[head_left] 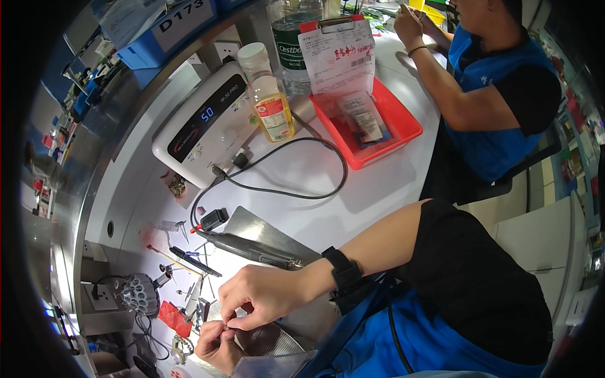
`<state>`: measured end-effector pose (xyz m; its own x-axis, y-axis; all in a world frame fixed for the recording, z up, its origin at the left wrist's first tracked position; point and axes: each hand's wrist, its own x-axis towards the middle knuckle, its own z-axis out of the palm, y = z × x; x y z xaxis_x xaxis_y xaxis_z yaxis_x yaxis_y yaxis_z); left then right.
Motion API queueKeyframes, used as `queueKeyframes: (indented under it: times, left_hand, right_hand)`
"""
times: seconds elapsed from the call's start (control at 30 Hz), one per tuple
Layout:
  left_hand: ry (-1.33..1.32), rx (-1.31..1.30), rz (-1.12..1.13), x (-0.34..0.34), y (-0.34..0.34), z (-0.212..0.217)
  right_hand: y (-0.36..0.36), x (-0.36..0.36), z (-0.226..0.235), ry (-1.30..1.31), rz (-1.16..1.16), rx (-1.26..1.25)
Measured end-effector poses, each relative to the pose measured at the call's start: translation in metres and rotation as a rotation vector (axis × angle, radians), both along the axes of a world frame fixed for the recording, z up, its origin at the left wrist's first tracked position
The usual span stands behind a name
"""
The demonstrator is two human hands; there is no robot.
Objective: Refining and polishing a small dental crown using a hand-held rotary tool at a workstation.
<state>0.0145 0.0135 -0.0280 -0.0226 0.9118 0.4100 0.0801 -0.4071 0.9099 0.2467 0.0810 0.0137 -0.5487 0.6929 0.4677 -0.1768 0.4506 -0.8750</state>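
Observation:
My right hand (263, 295), with a black band on the wrist, is closed in a pinch, thumb and forefinger brought together. Its fingertips meet those of my left hand (217, 348), which is also closed. Whatever sits between them is tiny and mostly hidden by the fingers; I cannot tell its kind. Just beyond my right hand lies a dark rotary handpiece (252, 251) with its cable, resting by a flat metal plate (261, 228). A clear plastic sheet or shield (274, 364) and a mesh-like surface (277, 343) show under and beside my hands.
A white control box (208, 123) stands behind, beside a bottle of yellow liquid (274, 113) and a red tray (384, 148). Small burs, a black pen (195, 261) and a round tool holder (138, 295) are at left. A co-worker (488, 94) sits at right.

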Motion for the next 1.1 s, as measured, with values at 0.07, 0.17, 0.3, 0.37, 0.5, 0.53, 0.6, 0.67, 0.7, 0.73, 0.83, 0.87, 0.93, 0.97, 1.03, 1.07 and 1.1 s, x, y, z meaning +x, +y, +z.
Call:
queueKeyframes:
  times: [0.07, 0.17, 0.3, 0.37, 0.5, 0.53, 0.6, 0.67, 0.7, 0.73, 0.83, 0.87, 0.93, 0.97, 1.03, 1.07, 1.1]
  left_hand:
    - [-0.017, -0.004, -0.007, 0.000, 0.000, -0.002]
    - [-0.049, 0.057, -0.004, 0.002, 0.000, -0.004]
    - [0.040, -0.178, 0.258, 0.001, -0.018, 0.002]
    - [-0.046, -0.333, 0.322, 0.025, -0.008, 0.015]
    - [-0.062, -0.296, 0.140, 0.031, 0.007, 0.025]
    - [-0.130, -0.296, 0.116, 0.032, 0.007, 0.028]
    - [-0.118, -0.210, 0.083, 0.021, 0.007, 0.025]
    - [-0.114, -0.118, 0.010, 0.018, 0.003, 0.025]
    - [-0.140, -0.127, -0.012, 0.019, 0.002, 0.027]
    - [-0.167, -0.135, -0.036, 0.019, 0.001, 0.029]
    - [-0.206, -0.171, -0.051, 0.021, 0.001, 0.030]
    - [-0.210, -0.175, -0.047, 0.020, 0.001, 0.030]
    - [-0.177, -0.165, -0.051, 0.020, 0.002, 0.029]
    - [-0.180, -0.168, -0.047, 0.020, 0.001, 0.030]
    - [-0.118, -0.176, -0.031, 0.020, 0.000, 0.033]
    - [-0.121, -0.179, -0.029, 0.020, 0.000, 0.033]
    - [-0.108, -0.158, -0.031, 0.020, 0.000, 0.034]
  right_hand:
    - [-0.001, 0.000, -0.001, 0.011, 0.010, -0.037]
    - [-0.004, -0.002, 0.000, -0.002, 0.020, -0.035]
    - [-0.001, -0.017, -0.007, 0.096, 0.051, -0.009]
    - [0.005, -0.012, -0.009, 0.110, 0.043, -0.025]
    - [0.006, -0.007, -0.006, -0.081, -0.166, 0.038]
    - [0.006, -0.010, -0.008, -0.085, -0.138, 0.000]
    - [0.006, -0.013, -0.005, -0.115, -0.110, 0.011]
    - [0.005, -0.017, -0.005, -0.109, -0.066, -0.004]
    - [0.004, -0.017, -0.004, -0.107, -0.066, -0.005]
    - [0.004, -0.017, -0.004, -0.108, -0.054, -0.008]
    - [0.004, -0.016, -0.003, -0.096, -0.068, 0.036]
    - [0.004, -0.016, -0.003, -0.096, -0.072, 0.045]
    - [0.004, -0.016, -0.003, -0.098, -0.072, 0.050]
    - [0.004, -0.016, -0.002, -0.106, -0.075, 0.045]
    - [0.003, -0.015, -0.001, -0.116, -0.079, 0.038]
    - [0.003, -0.015, -0.001, -0.122, -0.082, 0.040]
    - [0.003, -0.015, -0.001, -0.128, -0.085, 0.042]
